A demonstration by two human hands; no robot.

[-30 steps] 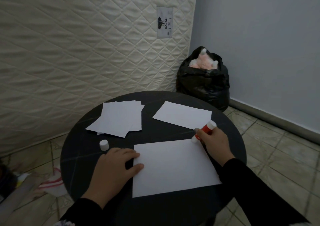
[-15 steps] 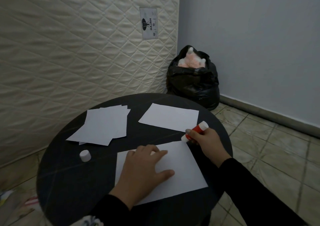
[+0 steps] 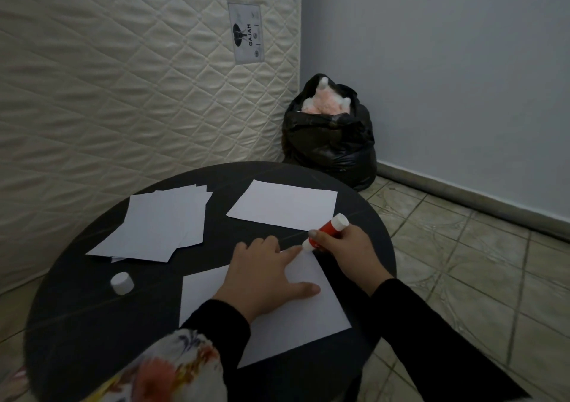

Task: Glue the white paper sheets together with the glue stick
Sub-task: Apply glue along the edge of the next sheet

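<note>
A white paper sheet (image 3: 287,318) lies at the near side of the round black table (image 3: 77,324). My left hand (image 3: 265,275) presses flat on it, fingers spread. My right hand (image 3: 348,253) grips a red glue stick (image 3: 325,231), whose tip touches the sheet's far right corner. Another single sheet (image 3: 283,204) lies beyond it. A loose stack of white sheets (image 3: 160,226) sits at the far left. The white glue cap (image 3: 122,283) stands on the table to the left.
A quilted mattress (image 3: 123,78) leans against the wall behind the table. A filled black rubbish bag (image 3: 330,136) stands in the corner. Tiled floor (image 3: 462,263) lies to the right, below a grey wall.
My left hand has slid from the sheet's left edge onto its upper middle. The view has shifted, and the glue stick stays at the far right corner.
</note>
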